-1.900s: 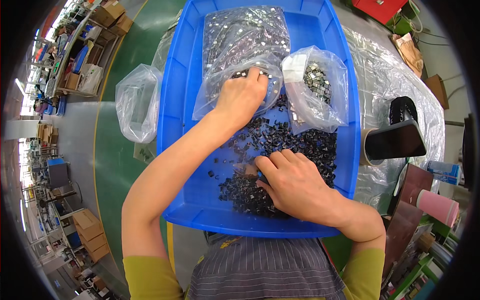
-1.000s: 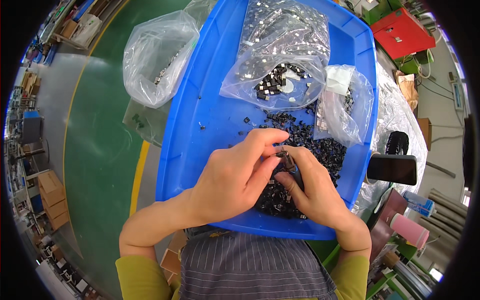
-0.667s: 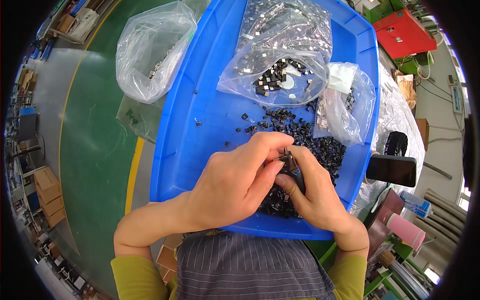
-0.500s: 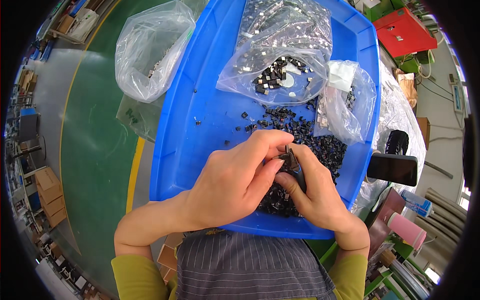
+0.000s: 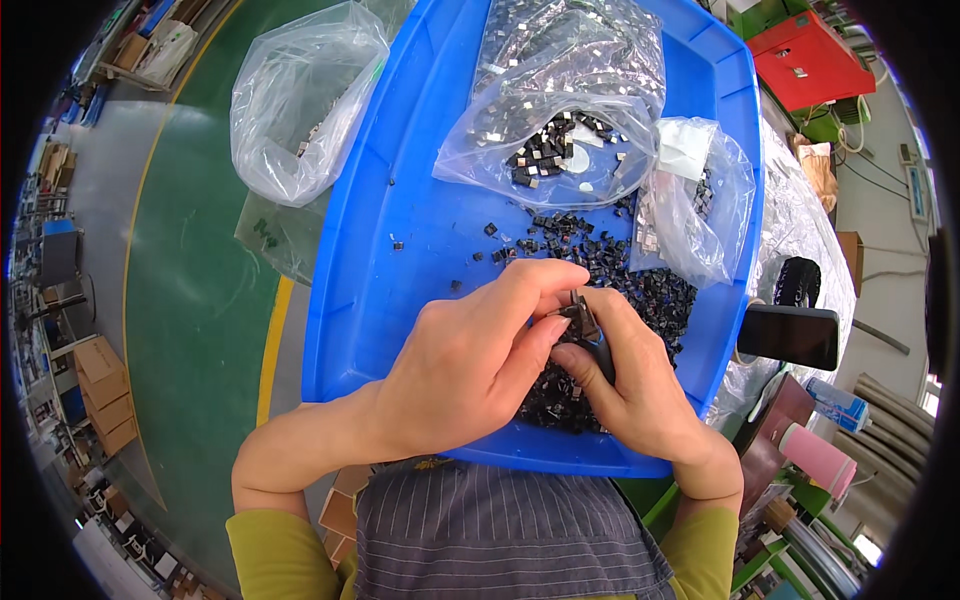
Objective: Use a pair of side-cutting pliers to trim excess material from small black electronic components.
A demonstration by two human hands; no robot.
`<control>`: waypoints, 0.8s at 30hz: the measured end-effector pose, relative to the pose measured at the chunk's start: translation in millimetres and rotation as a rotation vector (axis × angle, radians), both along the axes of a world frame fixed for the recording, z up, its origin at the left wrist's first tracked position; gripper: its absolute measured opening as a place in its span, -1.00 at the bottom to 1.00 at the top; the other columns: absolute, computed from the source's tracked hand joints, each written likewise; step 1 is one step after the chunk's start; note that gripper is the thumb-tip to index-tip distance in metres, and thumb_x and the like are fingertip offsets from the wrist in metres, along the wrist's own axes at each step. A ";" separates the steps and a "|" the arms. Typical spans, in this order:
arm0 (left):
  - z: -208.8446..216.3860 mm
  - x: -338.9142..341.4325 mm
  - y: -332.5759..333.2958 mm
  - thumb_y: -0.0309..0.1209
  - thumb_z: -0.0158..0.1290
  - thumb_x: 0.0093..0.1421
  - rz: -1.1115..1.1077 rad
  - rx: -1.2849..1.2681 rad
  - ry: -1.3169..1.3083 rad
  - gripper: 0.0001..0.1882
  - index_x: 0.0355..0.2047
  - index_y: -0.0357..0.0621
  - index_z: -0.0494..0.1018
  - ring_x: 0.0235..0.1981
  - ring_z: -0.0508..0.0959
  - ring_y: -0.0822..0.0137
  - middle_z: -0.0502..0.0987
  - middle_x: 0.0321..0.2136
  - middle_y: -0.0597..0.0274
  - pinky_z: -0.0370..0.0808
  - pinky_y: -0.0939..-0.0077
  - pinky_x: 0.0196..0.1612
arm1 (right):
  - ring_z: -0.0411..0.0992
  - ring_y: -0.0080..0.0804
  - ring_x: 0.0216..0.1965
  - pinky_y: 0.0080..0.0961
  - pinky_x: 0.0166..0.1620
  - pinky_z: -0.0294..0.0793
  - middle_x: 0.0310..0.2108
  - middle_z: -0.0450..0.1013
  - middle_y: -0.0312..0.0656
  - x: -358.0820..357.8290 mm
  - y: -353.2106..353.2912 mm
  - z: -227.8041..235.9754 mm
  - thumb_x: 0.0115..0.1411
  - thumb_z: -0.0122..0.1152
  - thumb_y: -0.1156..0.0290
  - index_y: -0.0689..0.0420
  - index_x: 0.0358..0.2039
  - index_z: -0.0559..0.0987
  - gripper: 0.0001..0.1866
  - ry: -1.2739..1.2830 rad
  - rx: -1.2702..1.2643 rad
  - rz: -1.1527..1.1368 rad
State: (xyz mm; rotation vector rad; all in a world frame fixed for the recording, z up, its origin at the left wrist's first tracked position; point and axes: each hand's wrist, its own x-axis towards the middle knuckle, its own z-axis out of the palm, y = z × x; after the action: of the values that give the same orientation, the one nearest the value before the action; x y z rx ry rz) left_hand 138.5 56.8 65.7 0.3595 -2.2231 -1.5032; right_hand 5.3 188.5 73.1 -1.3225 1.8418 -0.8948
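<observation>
Over the near part of a blue plastic tray (image 5: 375,330), my two hands meet. My right hand (image 5: 640,395) is closed round a dark-handled pair of pliers (image 5: 601,352), its jaws pointing away from me. The thumb and fingers of my left hand (image 5: 455,350) pinch a small black part (image 5: 568,313) at those jaws; the fingers hide most of it. Beneath and beyond my hands lies a pile of small black parts (image 5: 655,300), with a few loose ones strewn to the left.
Inside the tray's far end lie an open clear bag (image 5: 460,160) of black-and-silver parts and a smaller bag (image 5: 715,230). Another clear bag (image 5: 290,110) hangs by the left rim. On the right are a phone (image 5: 790,335), a red metal box (image 5: 808,60) and a pink roll (image 5: 815,460).
My hands keep nearly the same pose at the pliers. The whole view has shifted very slightly; nothing has been let go or newly taken hold of.
</observation>
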 end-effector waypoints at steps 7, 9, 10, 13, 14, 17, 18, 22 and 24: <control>0.9 -0.5 -0.7 -0.65 0.01 0.17 -0.001 0.016 -0.014 -0.62 0.02 -0.25 0.33 -0.52 0.52 0.52 0.54 -0.44 0.17 0.44 0.65 -0.45 | 0.34 -0.04 -0.21 -0.24 -0.15 0.35 -0.27 0.36 -0.03 -0.9 -1.4 1.6 0.11 0.19 0.51 0.24 -0.01 0.33 -0.58 -0.018 -0.010 -0.008; 0.3 -1.5 -0.1 -0.65 0.00 0.17 -0.002 0.023 -0.018 -0.62 0.02 -0.25 0.33 -0.53 0.52 0.53 0.53 -0.45 0.18 0.43 0.65 -0.45 | 0.36 -0.03 -0.21 -0.23 -0.16 0.36 -0.28 0.38 -0.01 -1.6 -0.9 1.3 0.11 0.19 0.51 0.24 -0.04 0.34 -0.60 0.000 0.026 0.001; -0.1 -1.7 -0.2 -0.65 0.00 0.17 -0.004 0.031 -0.021 -0.63 0.01 -0.25 0.33 -0.53 0.51 0.54 0.53 -0.46 0.19 0.43 0.65 -0.46 | 0.36 -0.03 -0.21 -0.23 -0.16 0.36 -0.28 0.38 -0.01 -1.2 -0.5 0.6 0.11 0.19 0.51 0.24 -0.04 0.34 -0.60 -0.001 0.025 0.001; 7.8 -1.6 -3.8 -0.63 -0.03 0.19 -0.045 0.181 -0.093 -0.65 0.02 -0.26 0.33 -0.52 0.49 0.57 0.52 -0.48 0.23 0.40 0.68 -0.46 | 0.40 -0.02 -0.26 -0.23 -0.23 0.40 -0.31 0.40 0.00 2.1 1.8 -0.1 0.12 0.19 0.50 0.24 -0.11 0.35 -0.66 -0.008 0.038 -0.046; 7.9 -1.1 -5.4 -0.63 -0.03 0.19 -0.048 0.180 -0.092 -0.65 0.02 -0.26 0.33 -0.52 0.49 0.57 0.52 -0.48 0.23 0.40 0.68 -0.46 | 0.43 -0.01 -0.29 -0.23 -0.26 0.42 -0.33 0.42 0.00 4.4 1.7 0.3 0.12 0.19 0.50 0.24 -0.14 0.35 -0.69 0.008 0.040 -0.054; 8.4 0.4 -13.0 -0.61 -0.08 0.22 -0.148 0.361 -0.147 -0.66 0.02 -0.26 0.32 -0.49 0.47 0.59 0.49 -0.52 0.29 0.36 0.72 -0.45 | 0.46 0.01 -0.33 -0.23 -0.31 0.44 -0.34 0.44 0.01 7.9 1.8 -0.5 0.12 0.18 0.51 0.23 -0.19 0.34 -0.73 0.015 0.050 -0.059; 7.2 -0.2 -15.4 -0.59 -0.09 0.23 -0.187 0.406 -0.148 -0.68 0.01 -0.26 0.33 -0.49 0.46 0.60 0.48 -0.53 0.31 0.34 0.73 -0.46 | 0.46 0.02 -0.35 -0.22 -0.33 0.44 -0.34 0.45 0.01 8.0 2.4 -1.9 0.12 0.17 0.51 0.22 -0.20 0.34 -0.74 0.004 0.061 -0.059; 11.3 2.0 -16.1 -0.54 -0.10 0.24 -0.243 0.525 -0.160 -0.76 -0.07 -0.24 0.34 -0.56 0.39 0.64 0.44 -0.56 0.36 0.26 0.76 -0.53 | 0.47 0.08 -0.43 -0.18 -0.41 0.44 -0.45 0.46 0.06 14.6 4.5 -3.2 0.11 0.16 0.53 0.23 -0.22 0.36 -0.76 -0.055 0.032 -0.057; 13.2 1.8 -16.6 -0.53 -0.10 0.24 -0.249 0.545 -0.196 -0.78 -0.09 -0.23 0.35 -0.59 0.35 0.65 0.43 -0.56 0.36 0.23 0.76 -0.56 | 0.46 0.10 -0.46 -0.17 -0.44 0.43 -0.49 0.45 0.08 14.6 6.3 -6.0 0.12 0.16 0.53 0.24 -0.24 0.36 -0.78 -0.060 0.037 -0.055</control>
State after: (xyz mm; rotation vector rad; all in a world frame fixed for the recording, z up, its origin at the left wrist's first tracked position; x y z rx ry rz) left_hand 140.3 40.2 78.9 0.4169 -2.0203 -2.2995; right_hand 19.9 194.7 67.1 -1.2151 1.8474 -0.9147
